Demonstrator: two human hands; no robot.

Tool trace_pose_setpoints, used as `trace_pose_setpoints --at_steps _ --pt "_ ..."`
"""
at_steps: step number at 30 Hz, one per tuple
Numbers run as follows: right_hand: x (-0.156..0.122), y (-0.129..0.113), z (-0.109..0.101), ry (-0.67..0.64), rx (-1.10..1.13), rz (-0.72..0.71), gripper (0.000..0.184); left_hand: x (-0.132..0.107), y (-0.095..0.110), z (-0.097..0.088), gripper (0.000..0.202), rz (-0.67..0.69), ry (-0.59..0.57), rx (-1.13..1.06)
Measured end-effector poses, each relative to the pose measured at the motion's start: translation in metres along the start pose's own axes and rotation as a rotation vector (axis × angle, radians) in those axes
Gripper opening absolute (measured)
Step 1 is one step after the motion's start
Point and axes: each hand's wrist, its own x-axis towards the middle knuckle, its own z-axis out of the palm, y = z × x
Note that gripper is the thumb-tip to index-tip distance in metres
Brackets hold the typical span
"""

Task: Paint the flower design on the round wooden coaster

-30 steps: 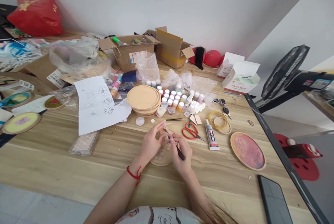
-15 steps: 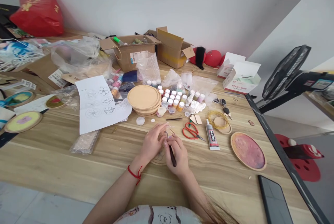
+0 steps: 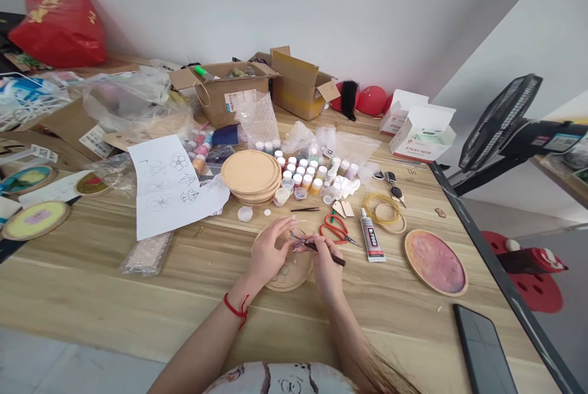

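The right hand (image 3: 327, 265) has swung its slim dark-handled tool (image 3: 331, 256) from pointing down to crosswise, pinched in the fingers, tip at the left hand (image 3: 270, 253), which curls over something too small to make out. Both hover together above a round wooden plaque (image 3: 287, 276). Beyond lie two open cardboard boxes (image 3: 225, 92), contents unclear
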Motion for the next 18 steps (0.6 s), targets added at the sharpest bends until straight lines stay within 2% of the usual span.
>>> trace_pose_setpoints --at_steps 3,7,18 --pt "0.0022 -0.0002 -0.0007 -0.011 0.125 0.016 0.021 0.0009 0.0026 -0.0013 0.051 -0.032 0.022 -0.042" --pt "0.0015 -0.0031 -0.0015 -0.028 0.172 -0.028 0.018 0.0018 0.0055 -0.0027 0.050 -0.056 0.034 -0.026" --pt "-0.0012 0.0004 -0.0083 -0.042 -0.144 -0.270 0.024 0.0017 0.0070 -0.0046 0.048 -0.106 0.054 0.002"
